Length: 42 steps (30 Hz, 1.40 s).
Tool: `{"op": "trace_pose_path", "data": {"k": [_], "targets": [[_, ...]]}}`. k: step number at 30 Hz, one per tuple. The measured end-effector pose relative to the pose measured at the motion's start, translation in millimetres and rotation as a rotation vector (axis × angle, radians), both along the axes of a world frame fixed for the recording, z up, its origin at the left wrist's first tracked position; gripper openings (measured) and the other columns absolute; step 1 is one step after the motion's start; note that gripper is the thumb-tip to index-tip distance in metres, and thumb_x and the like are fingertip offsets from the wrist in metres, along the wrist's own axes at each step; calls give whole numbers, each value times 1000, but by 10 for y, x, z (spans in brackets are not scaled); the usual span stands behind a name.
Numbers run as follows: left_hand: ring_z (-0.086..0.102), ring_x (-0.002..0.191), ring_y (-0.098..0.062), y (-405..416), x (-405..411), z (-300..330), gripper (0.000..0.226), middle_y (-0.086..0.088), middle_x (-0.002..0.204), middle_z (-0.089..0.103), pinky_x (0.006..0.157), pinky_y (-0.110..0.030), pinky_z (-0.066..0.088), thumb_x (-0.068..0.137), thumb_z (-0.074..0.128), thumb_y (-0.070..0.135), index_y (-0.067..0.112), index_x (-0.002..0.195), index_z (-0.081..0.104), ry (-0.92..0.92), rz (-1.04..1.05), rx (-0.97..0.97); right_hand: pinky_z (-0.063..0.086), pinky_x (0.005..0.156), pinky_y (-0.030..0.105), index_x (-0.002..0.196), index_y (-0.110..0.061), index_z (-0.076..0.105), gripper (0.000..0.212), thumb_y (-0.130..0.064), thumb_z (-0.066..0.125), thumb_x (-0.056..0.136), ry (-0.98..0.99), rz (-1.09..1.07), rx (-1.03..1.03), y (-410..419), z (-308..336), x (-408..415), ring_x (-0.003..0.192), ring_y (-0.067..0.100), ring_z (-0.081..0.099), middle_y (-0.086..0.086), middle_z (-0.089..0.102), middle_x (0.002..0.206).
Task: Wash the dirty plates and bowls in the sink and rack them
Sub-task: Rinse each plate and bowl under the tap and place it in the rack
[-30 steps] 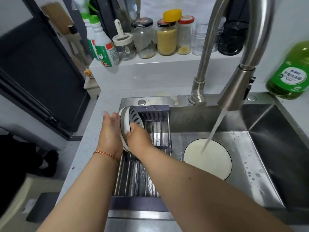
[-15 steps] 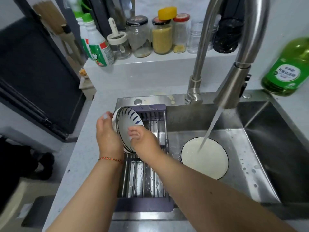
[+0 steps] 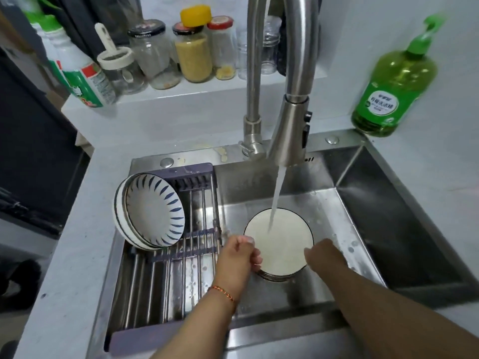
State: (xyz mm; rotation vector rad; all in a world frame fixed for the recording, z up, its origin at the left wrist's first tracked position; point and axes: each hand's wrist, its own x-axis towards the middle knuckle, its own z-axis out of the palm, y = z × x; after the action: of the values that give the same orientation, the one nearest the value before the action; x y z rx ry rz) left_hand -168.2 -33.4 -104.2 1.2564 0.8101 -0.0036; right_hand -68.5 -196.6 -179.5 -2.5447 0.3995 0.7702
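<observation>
Two white bowls with blue stripes (image 3: 153, 216) lean on edge, nested, at the far left end of the purple drying rack (image 3: 166, 288) that spans the sink's left side. A stack of white plates (image 3: 280, 244) with a dark rim lies flat on the sink (image 3: 388, 229) floor, and the tap's stream hits the top plate. My left hand (image 3: 241, 255) is at the stack's left rim, its fingers curled over the edge. At the right rim is my right hand (image 3: 324, 255), thumb at the edge, with its fingers hidden.
The steel faucet (image 3: 293, 120) arches over the sink with water running. A green dish soap bottle (image 3: 388, 84) stands at the sink's back right corner. Several jars (image 3: 194, 55) and a cleaner bottle (image 3: 83, 81) line the ledge behind. The counter's edge drops off on the left.
Both hands let go of the striped bowl, which now leans on the rack, and moved right and down to the rims of the plates under the tap.
</observation>
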Motion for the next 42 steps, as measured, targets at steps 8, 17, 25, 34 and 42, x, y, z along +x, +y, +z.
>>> {"op": "trace_pose_path", "data": {"k": [8,17,25,34,42], "targets": [[46,43,-18,-160,-54,-308,20,-10,59,53,51,-26,40,94,43,-6,8,81,51,173,-30,-19,52,60,27,112,-3,59,26,-12,42,95,207,105,22,-15,-279,130,98,26,65,13,64,106],[47,47,-19,-103,-66,-445,19,-13,62,52,44,-23,42,93,46,-6,7,80,49,220,65,-12,59,66,39,89,2,55,13,-7,48,94,241,-191,380,-31,-32,160,60,29,63,17,61,72],[56,78,-24,-132,-36,-347,29,-8,82,58,92,-46,51,84,60,19,4,109,56,300,57,136,58,49,37,97,8,52,12,7,43,89,416,-403,669,-383,247,29,64,34,63,22,59,79],[72,88,-33,-255,-34,-35,40,-15,120,63,62,-51,59,97,46,42,18,129,47,61,41,-501,57,53,35,103,7,55,18,5,40,93,403,-297,939,-446,581,-31,60,28,63,23,61,83],[70,94,-34,-371,162,6,44,-14,111,71,63,-52,58,99,37,46,15,127,52,-100,208,-637,48,79,32,106,-13,52,31,-31,66,85,-363,143,336,-407,879,37,88,20,59,2,59,100]]}}
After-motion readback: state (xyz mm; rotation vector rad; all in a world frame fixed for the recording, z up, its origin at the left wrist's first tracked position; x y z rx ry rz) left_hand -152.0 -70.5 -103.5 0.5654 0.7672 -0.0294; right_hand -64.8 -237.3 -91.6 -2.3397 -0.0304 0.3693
